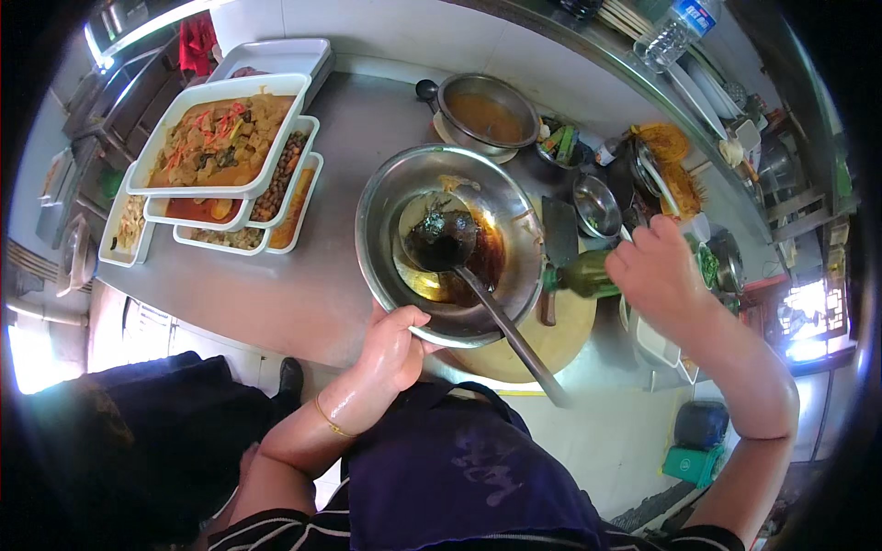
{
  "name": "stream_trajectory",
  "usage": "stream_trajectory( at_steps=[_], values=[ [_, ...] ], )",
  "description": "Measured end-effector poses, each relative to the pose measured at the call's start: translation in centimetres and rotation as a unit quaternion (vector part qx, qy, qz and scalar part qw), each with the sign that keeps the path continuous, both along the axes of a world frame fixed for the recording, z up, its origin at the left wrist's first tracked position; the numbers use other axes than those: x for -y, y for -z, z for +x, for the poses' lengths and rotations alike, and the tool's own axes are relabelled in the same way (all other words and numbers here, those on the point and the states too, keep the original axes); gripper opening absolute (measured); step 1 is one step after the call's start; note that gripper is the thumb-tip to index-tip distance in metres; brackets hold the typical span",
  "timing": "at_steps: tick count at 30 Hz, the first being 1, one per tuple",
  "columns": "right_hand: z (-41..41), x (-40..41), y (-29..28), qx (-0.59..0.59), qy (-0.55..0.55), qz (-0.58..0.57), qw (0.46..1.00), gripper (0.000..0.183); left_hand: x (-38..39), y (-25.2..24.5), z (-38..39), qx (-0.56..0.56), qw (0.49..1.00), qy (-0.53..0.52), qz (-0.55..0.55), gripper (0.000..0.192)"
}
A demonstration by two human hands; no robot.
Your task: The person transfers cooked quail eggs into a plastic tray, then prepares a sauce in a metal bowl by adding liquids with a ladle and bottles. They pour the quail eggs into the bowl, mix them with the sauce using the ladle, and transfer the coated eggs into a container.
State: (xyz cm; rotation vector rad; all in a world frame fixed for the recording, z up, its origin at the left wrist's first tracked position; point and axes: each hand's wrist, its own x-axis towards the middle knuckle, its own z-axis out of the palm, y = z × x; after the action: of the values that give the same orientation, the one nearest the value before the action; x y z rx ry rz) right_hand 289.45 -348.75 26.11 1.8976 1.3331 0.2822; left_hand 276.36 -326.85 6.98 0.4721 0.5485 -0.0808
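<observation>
My left hand (400,344) grips the near rim of a wide stainless steel bowl (377,255), thumb over the edge. In the bowl lies dark brown sauce (490,265) with an oily, amber sheen. A long-handled metal ladle (510,327) rests inside, its cup holding dark liquid and its handle sticking out over the near rim. My right hand (654,268) is closed around a green bottle (586,274), tipped nearly flat, with its neck at the bowl's right rim. Whether liquid leaves the bottle I cannot tell. A round cutting board (565,344) lies partly under the bowl.
A cleaver (559,231) lies on the board. Stacked white trays of cooked food (220,148) stand left on the steel table (358,110). Behind the bowl is a pot of brown liquid (489,113); small bowls (598,206) crowd the right. A person in dark clothing (138,441) is at lower left.
</observation>
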Motion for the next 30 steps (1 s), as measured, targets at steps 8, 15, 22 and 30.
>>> stream_trajectory(
  at_steps=[8, 15, 22, 30],
  values=[
    [1.2, 1.2, 0.1, 0.023, 0.006, 0.013, 1.000, 0.006, 0.1, 0.2, 0.2, 0.009, 1.000, -0.002, -0.016, 0.042],
    [2.1, 1.3, -0.9, 0.037, 0.018, 0.028, 0.999, 0.005, -0.5, 0.8, 0.3, 0.037, 0.998, -0.005, -0.042, 0.050],
    [1.5, 1.2, -0.7, 0.009, 0.017, 0.033, 0.999, 0.004, 0.0, -0.6, 0.0, 0.026, 0.999, -0.019, -0.012, 0.043],
    [0.5, 2.0, 0.9, -0.026, -0.007, 0.043, 0.999, 0.003, 0.6, -0.5, 0.1, 0.005, 1.000, -0.016, 0.007, 0.044]
  ],
)
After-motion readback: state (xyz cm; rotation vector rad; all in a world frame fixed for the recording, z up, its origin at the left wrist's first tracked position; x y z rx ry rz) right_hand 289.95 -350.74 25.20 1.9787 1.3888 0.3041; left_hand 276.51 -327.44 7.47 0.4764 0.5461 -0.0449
